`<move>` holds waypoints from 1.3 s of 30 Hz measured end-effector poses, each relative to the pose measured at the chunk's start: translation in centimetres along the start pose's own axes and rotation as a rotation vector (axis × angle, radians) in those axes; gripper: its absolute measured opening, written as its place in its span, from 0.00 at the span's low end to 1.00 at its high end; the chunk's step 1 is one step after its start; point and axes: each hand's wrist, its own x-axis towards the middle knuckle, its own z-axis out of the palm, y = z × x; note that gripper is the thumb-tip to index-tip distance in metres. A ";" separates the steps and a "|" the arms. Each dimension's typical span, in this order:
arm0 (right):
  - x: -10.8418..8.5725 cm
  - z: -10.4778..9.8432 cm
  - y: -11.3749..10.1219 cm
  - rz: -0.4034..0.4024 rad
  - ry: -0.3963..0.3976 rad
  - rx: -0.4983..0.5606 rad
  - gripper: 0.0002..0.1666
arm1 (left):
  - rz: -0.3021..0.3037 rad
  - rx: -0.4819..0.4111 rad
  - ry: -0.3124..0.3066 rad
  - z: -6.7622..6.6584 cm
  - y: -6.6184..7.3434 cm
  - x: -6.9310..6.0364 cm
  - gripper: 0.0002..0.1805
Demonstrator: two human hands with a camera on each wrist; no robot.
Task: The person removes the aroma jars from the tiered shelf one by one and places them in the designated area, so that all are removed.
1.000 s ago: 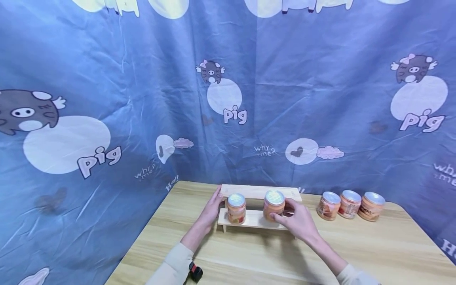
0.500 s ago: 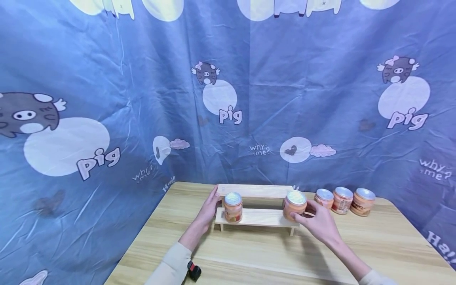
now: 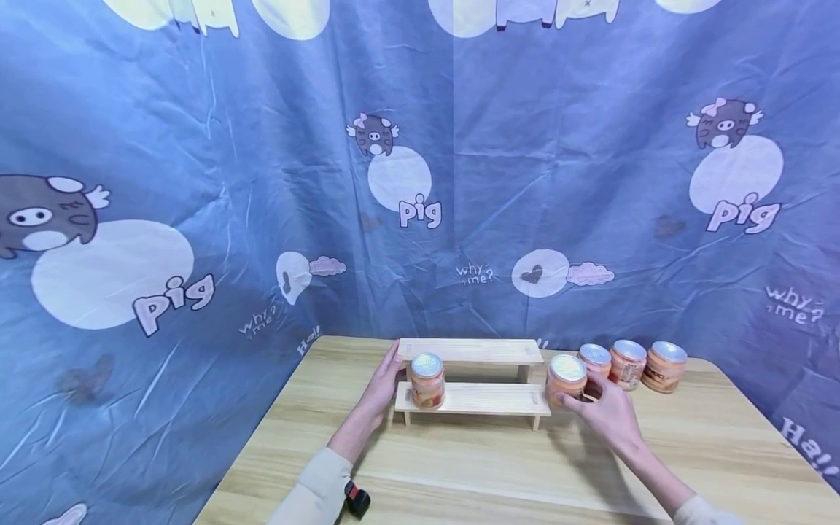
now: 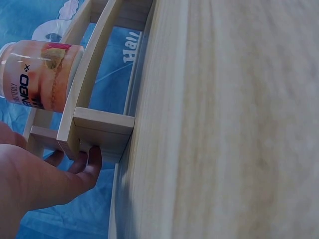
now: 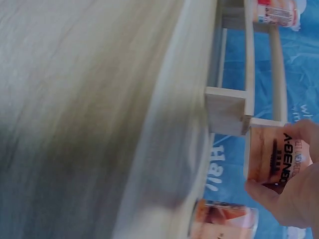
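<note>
A two-step wooden rack (image 3: 485, 397) stands on the table. On the left of its lower step sits an orange jar with a silver lid (image 3: 427, 383), upright. My left hand (image 3: 380, 390) grips the rack's left end; in the left wrist view its fingers (image 4: 89, 169) curl against the end panel under the step. My right hand (image 3: 607, 412) pinches a second jar (image 3: 566, 385) between thumb and fingers, upright, just beyond the right end of the lower step. In the right wrist view this held jar (image 5: 271, 154) is off the table, beside the rack's end.
Three more jars stand in a row at the back right: one partly behind the held jar (image 3: 594, 357), a middle one (image 3: 627, 366) and a right one (image 3: 664, 369). A blue printed curtain (image 3: 485, 182) hangs behind the wooden table (image 3: 459, 467).
My right hand has carried its jar rightward, from over the lower step to past the rack's right end. My left hand stays on the rack. The head view has shifted slightly.
</note>
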 end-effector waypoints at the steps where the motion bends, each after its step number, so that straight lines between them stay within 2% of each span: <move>1: 0.0 0.1 0.3 0.005 0.001 0.004 0.38 | -0.003 -0.002 0.002 0.0 0.0 0.0 0.32; 7: 0.7 1.0 2.0 0.051 -0.014 0.014 0.37 | -0.007 -0.013 0.006 0.3 0.0 -0.2 0.31; 17: 1.3 1.6 4.1 0.025 0.015 -0.055 0.25 | -0.013 -0.023 0.009 1.1 -0.6 -0.2 0.32; 30: 2.0 1.9 4.5 0.055 -0.084 -0.044 0.26 | -0.007 -0.005 0.021 0.8 -0.3 -0.2 0.31; 39: 2.9 1.9 4.4 -0.001 -0.157 -0.111 0.28 | -0.016 0.002 0.019 0.0 -0.3 0.3 0.31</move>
